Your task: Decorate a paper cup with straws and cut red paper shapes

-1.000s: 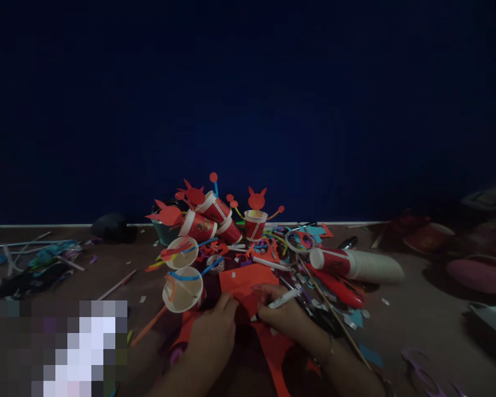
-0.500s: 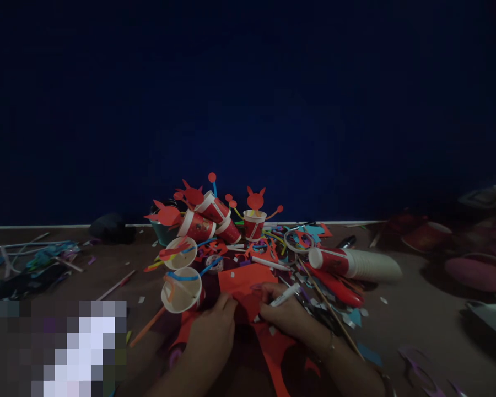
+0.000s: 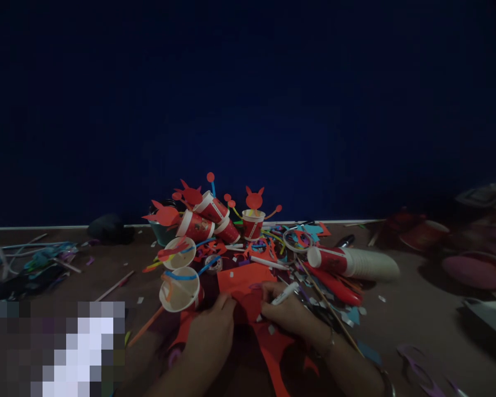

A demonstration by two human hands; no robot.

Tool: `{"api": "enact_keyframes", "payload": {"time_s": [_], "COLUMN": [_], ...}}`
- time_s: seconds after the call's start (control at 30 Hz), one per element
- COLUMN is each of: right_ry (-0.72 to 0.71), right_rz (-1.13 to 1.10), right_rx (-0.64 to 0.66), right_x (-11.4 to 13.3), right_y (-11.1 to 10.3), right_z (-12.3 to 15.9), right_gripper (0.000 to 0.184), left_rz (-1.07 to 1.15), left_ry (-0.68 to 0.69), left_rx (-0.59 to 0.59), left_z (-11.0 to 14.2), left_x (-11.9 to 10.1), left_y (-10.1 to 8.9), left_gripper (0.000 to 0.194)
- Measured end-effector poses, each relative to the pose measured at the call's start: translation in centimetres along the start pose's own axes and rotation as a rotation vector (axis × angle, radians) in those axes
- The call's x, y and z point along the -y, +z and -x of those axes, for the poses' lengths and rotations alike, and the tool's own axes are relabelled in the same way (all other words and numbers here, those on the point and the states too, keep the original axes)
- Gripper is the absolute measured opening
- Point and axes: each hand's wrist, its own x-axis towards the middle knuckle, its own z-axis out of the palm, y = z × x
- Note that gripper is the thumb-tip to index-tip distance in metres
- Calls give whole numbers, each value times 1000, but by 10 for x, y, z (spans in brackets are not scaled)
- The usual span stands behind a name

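Note:
In my right hand (image 3: 283, 309) is a white marker (image 3: 285, 294), its fingers wrapped round it and its tip low over the red paper (image 3: 246, 278). At the left edge of that sheet, my left hand (image 3: 215, 325) is closed with thumb and fingers together; its fingertips are partly hidden. More red paper (image 3: 270, 353) hangs down below the hands. Close beside my left hand, a paper cup (image 3: 181, 295) with bent pipe cleaners on it leans over. Behind it lies another such cup (image 3: 179, 255).
Red cups with paper heads (image 3: 209, 220) are piled at the back, near an upright cup figure (image 3: 253, 223). To the right lie a stack of cups (image 3: 355, 262), a thin stick (image 3: 330, 309) and paper scraps. Purple scissors (image 3: 421, 366) rest at lower right.
The view has shifted very slightly. Both hands stay nearly where they were, with the marker leaning a little differently over the red paper.

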Motion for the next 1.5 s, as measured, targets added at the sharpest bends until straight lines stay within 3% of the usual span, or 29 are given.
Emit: {"api": "enact_keyframes", "payload": {"time_s": [0.23, 0.47, 0.57, 0.73, 0.8, 0.9, 1.0, 1.1, 1.27, 1.37, 1.5], "right_ry": [-97, -87, -11, 29, 55, 125, 156, 171, -8, -121, -93], "right_rz": [61, 16, -115, -396, -360, -287, -216, -111, -16, 29, 87], "right_rx": [-29, -36, -38, -285, -336, -267, -182, -219, -346, -340, -302], "right_x": [-3, -2, 0, 5, 6, 6, 7, 8, 0, -5, -9], "right_y": [-2, -2, -7, -18, -20, -21, -19, -17, -15, -14, -13], "right_z": [0, 0, -2, -5, -6, -6, -6, -4, -1, -2, -3], "right_gripper": [17, 15, 11, 23, 30, 30, 25, 16, 19, 25, 21], "left_rz": [-13, -21, -17, -42, -76, -132, -154, -126, -95, -113, -95], "left_ry": [-2, 3, 5, 38, 43, 29, -11, -33, -21, -19, -18], "left_rx": [3, -20, -32, -43, -36, -26, -14, -22, -26, -29, -16], "left_z": [-2, -1, 1, -1, -1, 0, 1, 2, 0, -1, -2], "left_x": [-1, 0, 0, -1, -2, -5, -7, -7, -6, -7, -7], "left_y": [-2, 2, 3, 4, 5, 5, 4, 4, 6, 6, 4], "left_gripper": [33, 33, 35, 36, 36, 37, 37, 36, 40, 42, 41]}}
